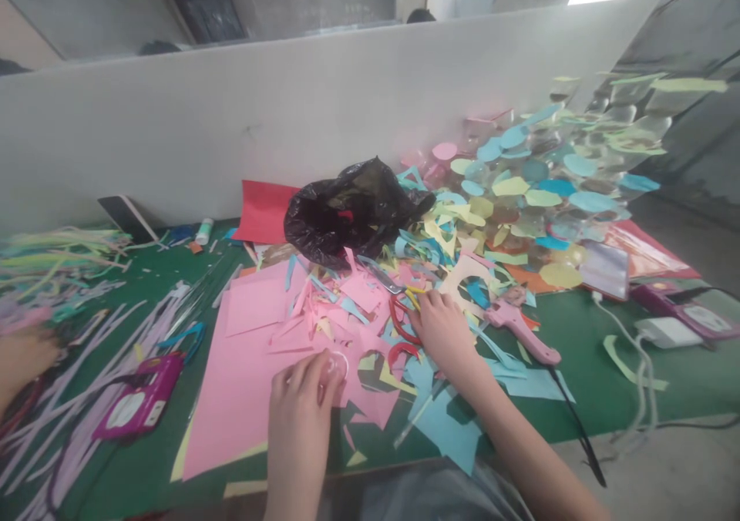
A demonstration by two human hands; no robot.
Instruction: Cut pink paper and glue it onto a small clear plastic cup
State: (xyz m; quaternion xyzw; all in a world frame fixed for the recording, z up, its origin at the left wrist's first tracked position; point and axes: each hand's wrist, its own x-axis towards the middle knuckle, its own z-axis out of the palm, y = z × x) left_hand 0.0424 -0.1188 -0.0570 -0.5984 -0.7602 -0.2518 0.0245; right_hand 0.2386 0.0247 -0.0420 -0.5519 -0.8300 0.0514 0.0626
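Note:
My left hand [304,398] is closed around a small clear plastic cup [336,367] whose round rim faces up; the fingers hide much of it. Over the pile of paper scraps, my right hand [444,332] has its fingers curled at the handles of red-handled scissors [401,322]. The blades of those scissors point away toward a black plastic bag [347,213]. Pink paper sheets [237,382] lie to the left of my left hand. Blue paper scraps [445,425] lie below my right hand. A pink glue gun [523,332] rests just right of it.
Clear cups with coloured paper circles [555,189] crowd the back right. A phone [604,269] and white cables [641,359] lie at right. On the left are paper strips [116,351], a purple box-shaped device [142,398] and another person's hand [28,363]. A white partition [231,128] stands behind.

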